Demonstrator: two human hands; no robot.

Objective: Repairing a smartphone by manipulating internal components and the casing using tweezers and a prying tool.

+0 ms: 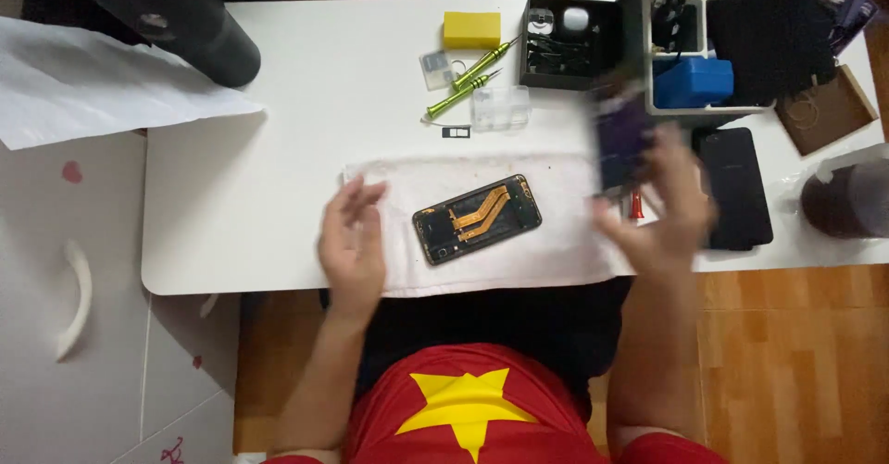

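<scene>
Head view, looking straight down on a white worktop (278, 149) with rounded corners. Across the near edge, a white cloth towel (546, 251); on its middle, an opened black smartphone body (477, 219) with orange flex cables showing, lying flat and slanted. Left hand (354, 242) resting on the towel's left end, just beside the phone body and not touching it, fingers spread loosely, palm down, nothing held. Right hand (662, 209) raised over the towel's right end near the right edge of the worktop, blurred by motion, fingers curled around a dark purple flat panel (620, 135), also blurred; exact grip hard to make out. Just under that hand, a small red-handled tool (636, 205) on the worktop. Further toward the right edge, a black flat phone-shaped slab (734, 186). Toward the far edge, two green-handled screwdrivers (468, 75) lying crossed, a yellow rectangular block (471, 29), a clear plastic parts box (501, 107), and a tiny dark tray piece (456, 131). At the far right corner, a black open-topped parts box (567, 45) and a white organiser tray (704, 107) holding a blue block (694, 82). At the far left corner, a black cylindrical object (190, 24).
</scene>
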